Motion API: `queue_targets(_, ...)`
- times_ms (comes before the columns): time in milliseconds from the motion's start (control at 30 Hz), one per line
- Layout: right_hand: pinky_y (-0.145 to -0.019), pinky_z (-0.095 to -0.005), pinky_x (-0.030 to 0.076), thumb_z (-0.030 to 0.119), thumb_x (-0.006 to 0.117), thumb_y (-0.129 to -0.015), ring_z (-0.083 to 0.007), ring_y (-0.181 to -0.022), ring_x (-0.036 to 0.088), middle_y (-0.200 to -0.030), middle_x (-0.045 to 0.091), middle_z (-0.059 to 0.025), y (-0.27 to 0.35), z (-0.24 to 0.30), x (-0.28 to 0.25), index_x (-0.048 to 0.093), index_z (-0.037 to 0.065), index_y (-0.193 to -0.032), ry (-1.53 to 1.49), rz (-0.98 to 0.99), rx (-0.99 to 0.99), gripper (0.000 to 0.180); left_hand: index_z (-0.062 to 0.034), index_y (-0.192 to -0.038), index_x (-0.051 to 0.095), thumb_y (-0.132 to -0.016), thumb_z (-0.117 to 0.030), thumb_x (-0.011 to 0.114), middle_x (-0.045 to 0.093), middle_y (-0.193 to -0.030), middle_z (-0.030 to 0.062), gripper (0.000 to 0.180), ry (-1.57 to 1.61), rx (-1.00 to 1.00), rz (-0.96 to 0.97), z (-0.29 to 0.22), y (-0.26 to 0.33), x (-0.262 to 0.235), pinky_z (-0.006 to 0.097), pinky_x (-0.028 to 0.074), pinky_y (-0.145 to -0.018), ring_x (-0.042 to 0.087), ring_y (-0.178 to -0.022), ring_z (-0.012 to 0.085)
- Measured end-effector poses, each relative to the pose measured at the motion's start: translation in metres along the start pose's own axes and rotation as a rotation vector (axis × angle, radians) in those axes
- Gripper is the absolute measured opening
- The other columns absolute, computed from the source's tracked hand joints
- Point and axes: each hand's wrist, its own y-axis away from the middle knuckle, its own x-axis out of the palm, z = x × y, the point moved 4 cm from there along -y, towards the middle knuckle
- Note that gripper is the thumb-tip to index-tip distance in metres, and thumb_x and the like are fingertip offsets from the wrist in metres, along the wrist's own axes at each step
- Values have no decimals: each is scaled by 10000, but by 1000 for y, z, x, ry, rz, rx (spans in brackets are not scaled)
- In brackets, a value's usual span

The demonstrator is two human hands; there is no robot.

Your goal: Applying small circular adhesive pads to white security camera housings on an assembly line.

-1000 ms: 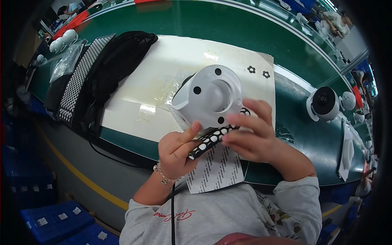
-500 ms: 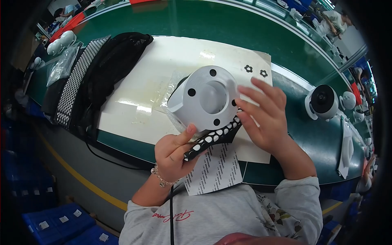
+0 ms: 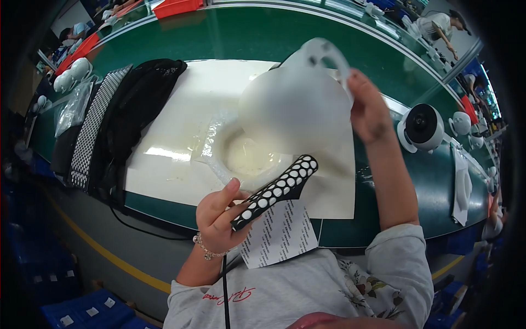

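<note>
Right hand (image 3: 370, 107) has the white dome-shaped shell (image 3: 293, 107) lifted up off the table, fingers pinched on its rim near the flat tab with the hole, so the rounded back faces the camera and the open side points away. Looks tilted that way to get a look at, or access to, the edge.

Left hand (image 3: 219, 216) is clenched around a black strip with white dots (image 3: 276, 192), thumb on top, holding it angled up toward the shell's lower edge, close to it but I can't tell if they touch. A thin black cable (image 3: 224, 290) hangs down from that hand.

Underneath sits a clear plastic tray (image 3: 241, 156) on a white sheet (image 3: 181, 126) that covers the green table (image 3: 263, 38), probably to keep parts from scuffing. A paper sheet with printed rows (image 3: 279, 233) hangs over the table's near edge. Off to the right stands a finished-looking round white camera unit (image 3: 422, 126); black bags (image 3: 131, 115) lie at the left.
</note>
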Motion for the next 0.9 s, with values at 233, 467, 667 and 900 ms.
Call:
queue_targets(233,-822,-355,417,87,448,-850,-267,-897,534,-946,566,-110,-36,10,-165,549,31,-1016,2034,-306,-716,203,-6,-744,577,-556,-48,745,548,-1111,182,255,48,-36,-80,3,3,6,254,469,-528,628,-660,188)
queue_targets(467,-892,-391,377,169,449,-853,-338,-1042,474,-1109,513,-184,-25,-1,-234,542,33,-1063,1935,-651,-84,266,-16,-732,553,-602,-53,714,579,-1054,172,210,35,-66,-79,1,0,4,264,476,-559,629,-677,191)
queue_targets(667,-1015,-393,212,264,449,-871,-299,-1238,302,-1317,342,-176,58,-21,-142,368,10,-1247,1749,-148,-48,461,-24,-760,508,-615,-39,702,589,-1028,161,242,40,-77,-49,6,3,2,273,476,-558,622,-667,190)
queue_targets(900,-928,-391,290,299,508,-832,-307,-1102,424,-1155,485,-151,150,27,-197,460,52,-1169,2060,-649,50,420,-27,-801,494,-604,-29,709,603,-991,147,292,85,-61,-60,4,0,4,277,477,-561,617,-655,189)
